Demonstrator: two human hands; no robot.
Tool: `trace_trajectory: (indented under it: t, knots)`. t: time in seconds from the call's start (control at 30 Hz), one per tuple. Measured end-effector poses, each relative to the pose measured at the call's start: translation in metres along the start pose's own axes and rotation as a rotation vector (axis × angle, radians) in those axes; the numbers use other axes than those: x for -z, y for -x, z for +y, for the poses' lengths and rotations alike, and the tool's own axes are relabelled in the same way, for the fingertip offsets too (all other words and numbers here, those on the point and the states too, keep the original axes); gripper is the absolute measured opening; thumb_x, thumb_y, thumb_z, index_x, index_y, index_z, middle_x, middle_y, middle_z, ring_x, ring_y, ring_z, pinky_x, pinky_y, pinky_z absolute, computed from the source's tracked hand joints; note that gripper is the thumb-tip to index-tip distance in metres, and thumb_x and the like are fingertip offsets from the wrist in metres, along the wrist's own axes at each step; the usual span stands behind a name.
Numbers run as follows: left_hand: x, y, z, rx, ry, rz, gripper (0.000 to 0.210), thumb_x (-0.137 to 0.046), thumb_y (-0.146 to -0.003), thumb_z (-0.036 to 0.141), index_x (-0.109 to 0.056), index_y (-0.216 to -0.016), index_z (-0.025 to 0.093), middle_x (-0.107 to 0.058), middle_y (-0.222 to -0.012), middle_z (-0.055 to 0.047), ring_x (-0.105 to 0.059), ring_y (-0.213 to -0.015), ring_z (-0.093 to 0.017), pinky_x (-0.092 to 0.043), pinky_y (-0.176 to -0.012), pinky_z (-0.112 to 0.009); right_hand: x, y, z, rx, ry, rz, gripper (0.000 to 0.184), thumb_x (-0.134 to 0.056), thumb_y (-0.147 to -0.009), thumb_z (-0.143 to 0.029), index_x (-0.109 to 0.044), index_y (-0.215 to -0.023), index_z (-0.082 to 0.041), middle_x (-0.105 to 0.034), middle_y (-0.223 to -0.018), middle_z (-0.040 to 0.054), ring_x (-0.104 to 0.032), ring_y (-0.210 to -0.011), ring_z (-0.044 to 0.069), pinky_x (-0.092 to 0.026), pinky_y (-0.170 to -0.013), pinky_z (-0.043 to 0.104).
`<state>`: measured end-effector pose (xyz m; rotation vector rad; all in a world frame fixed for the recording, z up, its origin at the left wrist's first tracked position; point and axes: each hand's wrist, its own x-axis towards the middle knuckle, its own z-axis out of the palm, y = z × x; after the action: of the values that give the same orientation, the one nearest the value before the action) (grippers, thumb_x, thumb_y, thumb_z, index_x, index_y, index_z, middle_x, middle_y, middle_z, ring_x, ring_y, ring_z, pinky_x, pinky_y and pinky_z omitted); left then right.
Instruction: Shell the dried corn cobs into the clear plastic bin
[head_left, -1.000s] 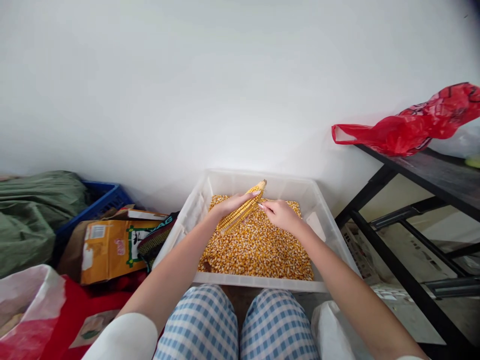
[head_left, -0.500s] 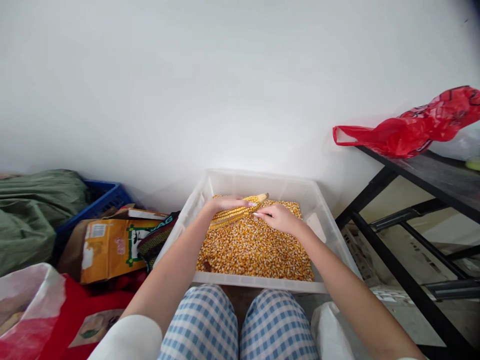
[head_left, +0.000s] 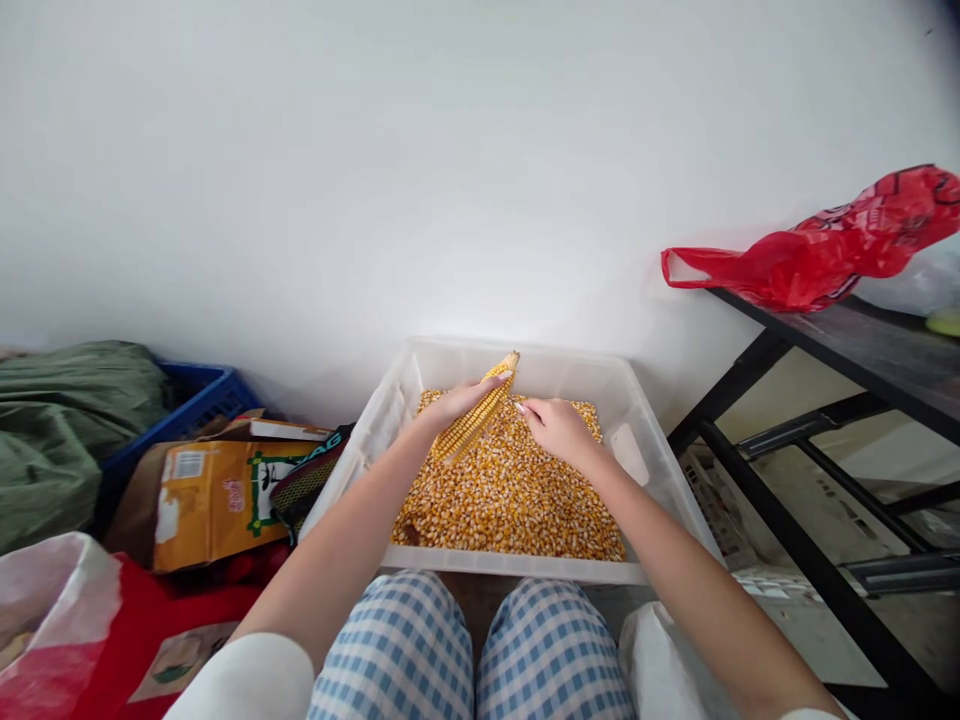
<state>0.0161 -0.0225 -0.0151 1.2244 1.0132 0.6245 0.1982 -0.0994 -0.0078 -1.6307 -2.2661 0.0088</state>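
Observation:
My left hand (head_left: 461,402) is wrapped round a yellow corn cob (head_left: 474,425) and holds it at a slant, its narrow tip pointing up and away. Rows of kernels still cover most of the side I see. Just right of the cob is my right hand (head_left: 559,430), fingers curled closed with the thumb toward the cob. Whatever it may grip is hidden or too small to make out. Beneath both hands, loose corn kernels (head_left: 517,500) lie heaped in a translucent plastic bin (head_left: 525,567).
Left of the bin are an orange cardboard box (head_left: 214,500), a blue crate (head_left: 202,395), green cloth (head_left: 75,430) and a red-and-white bag (head_left: 82,630). A black metal rack (head_left: 780,500) with a red plastic bag (head_left: 810,260) stands right. A white wall (head_left: 450,170) rises behind.
The cob has turned steeper, its tip moving up and left. My left hand tilted with it. My right hand has shifted slightly and now sits a little apart from the cob.

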Motion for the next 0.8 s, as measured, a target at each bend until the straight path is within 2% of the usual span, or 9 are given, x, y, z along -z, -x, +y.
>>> trace_trajectory:
  t: [0.1,0.3,0.57,0.7,0.8]
  knots:
    - [-0.006,-0.005,-0.004,0.035,-0.093,-0.025,0.058,-0.045,-0.067,0.069,-0.062,-0.082,0.015,-0.063,-0.068,-0.010,-0.061,-0.059,-0.023,-0.049,-0.051,-0.031,-0.002,-0.001,-0.002,-0.004,0.026,-0.008,0.037,-0.030,-0.091,-0.033,-0.062,-0.082,-0.018,-0.067,-0.076,0.0052,-0.057,-0.065,0.014,-0.027,-0.058,0.024]
    - [-0.020,-0.013,-0.014,0.052,0.030,-0.094,0.062,-0.040,-0.067,0.072,-0.059,-0.086,0.016,-0.063,-0.069,-0.008,-0.060,-0.059,-0.020,-0.051,-0.056,-0.033,-0.012,-0.002,-0.007,-0.079,0.072,-0.013,0.036,-0.028,-0.090,-0.029,-0.061,-0.084,-0.018,-0.067,-0.079,0.0066,-0.058,-0.066,0.015,-0.027,-0.058,0.025]
    - [-0.027,-0.015,-0.022,0.054,0.056,-0.039,0.064,-0.032,-0.070,0.073,-0.058,-0.091,0.018,-0.064,-0.084,-0.009,-0.061,-0.075,-0.023,-0.052,-0.064,-0.034,-0.021,-0.008,0.005,-0.212,-0.044,-0.021,0.040,-0.025,-0.092,-0.034,-0.059,-0.079,-0.017,-0.064,-0.073,0.0054,-0.054,-0.062,0.014,-0.025,-0.055,0.024]
    - [-0.024,-0.013,-0.019,-0.011,-0.017,-0.073,0.066,-0.032,-0.071,0.072,-0.057,-0.098,0.018,-0.063,-0.085,-0.009,-0.061,-0.072,-0.023,-0.051,-0.061,-0.035,-0.021,-0.009,0.009,-0.185,-0.104,-0.019,0.039,-0.025,-0.092,-0.034,-0.059,-0.082,-0.017,-0.064,-0.074,0.0046,-0.053,-0.062,0.013,-0.025,-0.055,0.023]
    - [-0.020,-0.008,-0.015,-0.045,-0.167,-0.054,0.070,-0.033,-0.069,0.073,-0.057,-0.102,0.017,-0.064,-0.087,-0.010,-0.061,-0.070,-0.022,-0.051,-0.061,-0.034,-0.017,-0.008,0.010,-0.113,-0.104,-0.035,0.035,-0.028,-0.091,-0.033,-0.059,-0.086,-0.017,-0.065,-0.079,0.0048,-0.053,-0.065,0.013,-0.027,-0.057,0.022]
